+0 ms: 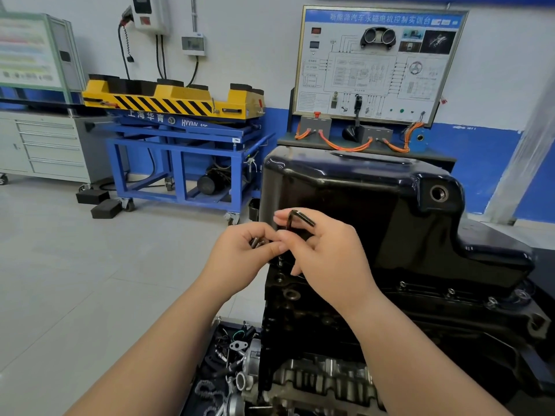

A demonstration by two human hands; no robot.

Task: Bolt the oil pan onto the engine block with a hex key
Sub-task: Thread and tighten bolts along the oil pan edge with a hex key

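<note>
Both hands meet at the left front corner of the oil pan (360,211). Right hand (327,259): fingers closed on one black hex key (295,219), its bend standing just above the fingertips and its long leg running down behind them. Left hand (243,253): fingers curled shut around a small cluster of bolts (258,242); two or three heads show, the exact count cannot be told.

Directly under the grip, one bolt hole (280,277) lies open in the flange of the engine block (300,319). The glossy black pan sits on the block, behind and to the right of the hands. Four bolts (449,292) stand along the flange, well to the right of the grip. One threaded drain hole (439,193) shows on the pan above and right of the hex key.

Below the left forearm, a tray (216,331) holds loose parts and chain, too many to count.

Behind the grip and to the left stands one blue lift cart (180,163) with a yellow striped top, marked "上海华育" and "HYXNY". Behind the pan stands one training board (375,64); its Chinese title is partly legible. The right hand hides the pan corner.
</note>
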